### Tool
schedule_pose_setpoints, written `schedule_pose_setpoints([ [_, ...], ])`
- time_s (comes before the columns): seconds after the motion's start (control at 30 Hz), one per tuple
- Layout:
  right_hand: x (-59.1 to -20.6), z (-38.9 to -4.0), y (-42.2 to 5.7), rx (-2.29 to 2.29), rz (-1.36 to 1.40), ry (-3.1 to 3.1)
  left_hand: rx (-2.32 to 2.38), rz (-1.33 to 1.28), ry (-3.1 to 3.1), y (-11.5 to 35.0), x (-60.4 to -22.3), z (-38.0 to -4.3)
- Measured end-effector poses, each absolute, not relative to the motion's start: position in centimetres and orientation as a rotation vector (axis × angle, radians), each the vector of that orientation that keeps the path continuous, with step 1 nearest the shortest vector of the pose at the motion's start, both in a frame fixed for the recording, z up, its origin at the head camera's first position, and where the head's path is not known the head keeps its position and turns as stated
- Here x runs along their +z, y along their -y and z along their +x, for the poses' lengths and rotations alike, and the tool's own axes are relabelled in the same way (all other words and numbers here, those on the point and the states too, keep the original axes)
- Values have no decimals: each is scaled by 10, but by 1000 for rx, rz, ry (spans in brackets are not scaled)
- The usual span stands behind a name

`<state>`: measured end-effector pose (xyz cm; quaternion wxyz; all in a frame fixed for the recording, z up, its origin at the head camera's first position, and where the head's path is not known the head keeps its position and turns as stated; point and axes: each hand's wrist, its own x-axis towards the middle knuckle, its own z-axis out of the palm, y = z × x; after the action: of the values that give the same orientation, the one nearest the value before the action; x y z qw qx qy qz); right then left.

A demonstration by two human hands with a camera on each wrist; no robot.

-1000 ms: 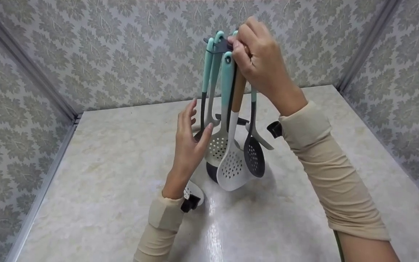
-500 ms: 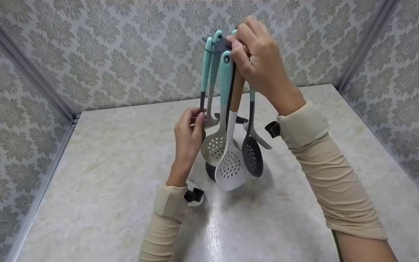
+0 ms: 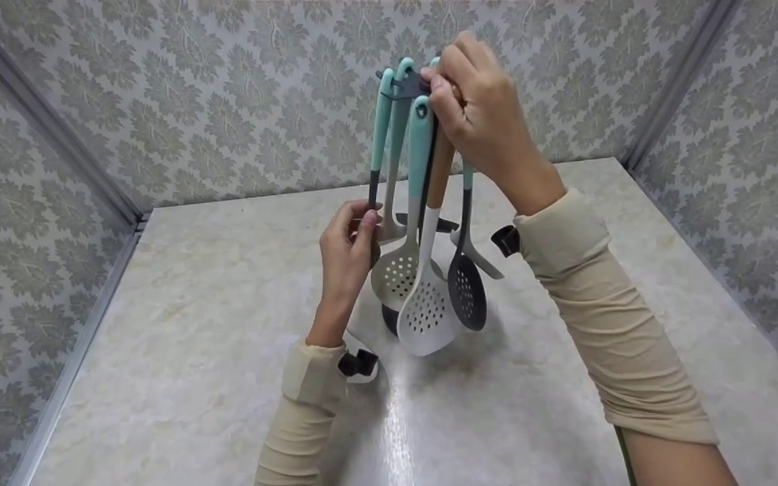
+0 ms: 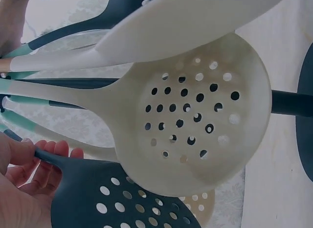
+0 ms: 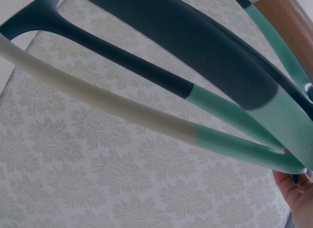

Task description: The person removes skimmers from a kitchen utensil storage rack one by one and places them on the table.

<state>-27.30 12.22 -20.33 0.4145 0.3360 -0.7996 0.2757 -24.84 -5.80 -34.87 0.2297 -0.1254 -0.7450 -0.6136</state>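
Note:
A dark utensil rack [image 3: 410,84] stands upright on the table, several teal-handled kitchen utensils hanging around it. At its top, my right hand [image 3: 487,111] grips the rack, its curled fingers partly hiding the end of a wooden-handled white slotted turner [image 3: 426,314]. My left hand [image 3: 348,253] pinches the shaft of a dark slotted turner [image 4: 112,198] at the rack's left side; in the left wrist view thumb and fingers meet just above its perforated head. Beside that head hangs a cream skimmer [image 4: 195,115]. A dark slotted spoon [image 3: 468,293] hangs at the right.
A white utensil head [image 3: 362,376] lies on the marbled table [image 3: 193,324], partly covered by the left wrist's camera. Patterned wall panels [image 3: 281,101] enclose the back and sides. The rack's dark base [image 4: 305,115] shows beyond the skimmer.
My left hand has gone from open beside the utensils to pinching the dark slotted turner's shaft. My right hand stays at the rack's top.

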Motion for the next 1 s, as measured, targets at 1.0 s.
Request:
schedule_pose_setpoints([
  [1.0, -204, -273, -120, 713, 835, 1981, -1898, -252, 1878, 85, -335, -239],
])
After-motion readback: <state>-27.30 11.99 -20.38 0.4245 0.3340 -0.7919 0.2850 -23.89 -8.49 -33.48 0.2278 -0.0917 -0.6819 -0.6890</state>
